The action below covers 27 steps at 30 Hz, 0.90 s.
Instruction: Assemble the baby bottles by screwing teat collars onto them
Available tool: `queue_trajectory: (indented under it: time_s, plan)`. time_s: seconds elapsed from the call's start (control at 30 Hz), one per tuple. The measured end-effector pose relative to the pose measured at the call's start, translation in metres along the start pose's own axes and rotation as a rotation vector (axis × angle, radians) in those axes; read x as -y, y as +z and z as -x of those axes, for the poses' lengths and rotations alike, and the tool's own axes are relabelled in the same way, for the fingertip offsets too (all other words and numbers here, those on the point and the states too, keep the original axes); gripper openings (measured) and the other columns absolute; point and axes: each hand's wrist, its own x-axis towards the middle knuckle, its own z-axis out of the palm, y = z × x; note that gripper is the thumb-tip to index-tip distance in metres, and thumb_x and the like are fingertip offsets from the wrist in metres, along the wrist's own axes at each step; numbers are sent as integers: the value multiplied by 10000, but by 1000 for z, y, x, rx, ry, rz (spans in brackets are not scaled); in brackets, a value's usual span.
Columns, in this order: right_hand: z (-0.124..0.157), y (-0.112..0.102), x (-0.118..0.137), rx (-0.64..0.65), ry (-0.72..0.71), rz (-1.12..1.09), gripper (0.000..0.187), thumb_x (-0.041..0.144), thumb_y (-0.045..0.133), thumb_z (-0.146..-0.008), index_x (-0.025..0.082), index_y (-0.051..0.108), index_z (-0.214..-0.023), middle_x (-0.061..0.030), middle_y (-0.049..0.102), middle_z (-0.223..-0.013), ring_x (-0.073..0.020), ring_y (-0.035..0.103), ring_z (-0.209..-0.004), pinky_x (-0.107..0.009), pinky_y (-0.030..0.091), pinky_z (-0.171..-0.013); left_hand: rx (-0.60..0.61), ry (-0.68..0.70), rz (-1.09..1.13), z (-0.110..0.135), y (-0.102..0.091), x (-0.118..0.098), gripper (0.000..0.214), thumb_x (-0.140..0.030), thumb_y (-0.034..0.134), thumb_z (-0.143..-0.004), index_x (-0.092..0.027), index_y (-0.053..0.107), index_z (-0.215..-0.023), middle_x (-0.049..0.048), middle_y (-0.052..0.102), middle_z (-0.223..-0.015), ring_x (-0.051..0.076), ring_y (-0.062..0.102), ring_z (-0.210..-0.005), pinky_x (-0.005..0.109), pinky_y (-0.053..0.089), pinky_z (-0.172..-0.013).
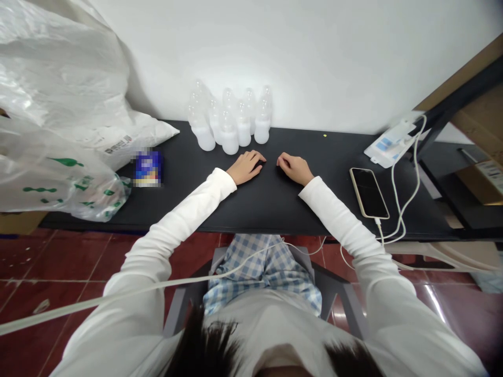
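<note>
View from my head, downward. A matte black table (275, 204) runs along a plain white wall (275, 52); below its near edge lie a red tiled floor (58, 262), my checked trousers (263, 272) and the grey chair (338, 293).

Left: a large white plastic bag (58, 68) slumps against the wall, and a clear bag with green print (47, 178) overhangs the table's left end. Just right of these lies a small blue packet (147, 167).

Centre: a cluster of translucent white plastic bottles (230, 125) stands upright at the wall. They are rounded at the shoulder, narrow at the neck, packed touching in 2 rough rows, and overlap too much to count. My left hand (245, 166) rests on the table just in front of them, fingers bent, grasping nothing. My right hand (294, 167) lies beside it, loosely curled and also released, a little farther from the bottles. The 2 hands are near each other but apart.

Right: a dark phone (369, 192) lies face up, a white cable (404, 199) plugged into its near end. Behind it is a white pack with blue print (389, 144), then a black shelf frame (463, 94) with a cardboard box (483, 173).

Writing: the white bag's label, the green print, the blue packet, the pack and the box label cannot be read.
</note>
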Motion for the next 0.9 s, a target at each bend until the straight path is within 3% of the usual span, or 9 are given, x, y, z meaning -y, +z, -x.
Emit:
queue_trajectory:
  time_s: [0.9]
  plan:
    - [0, -1, 0, 3, -4, 8, 291, 368, 414, -975, 237, 667, -914, -35, 712, -796, -183, 617, -711, -267, 336, -660, -15, 53, -10, 0, 0, 2, 318, -291, 406, -988, -173, 579, -1228, 141, 599, -1287, 288, 583, -1163, 466, 453, -1022]
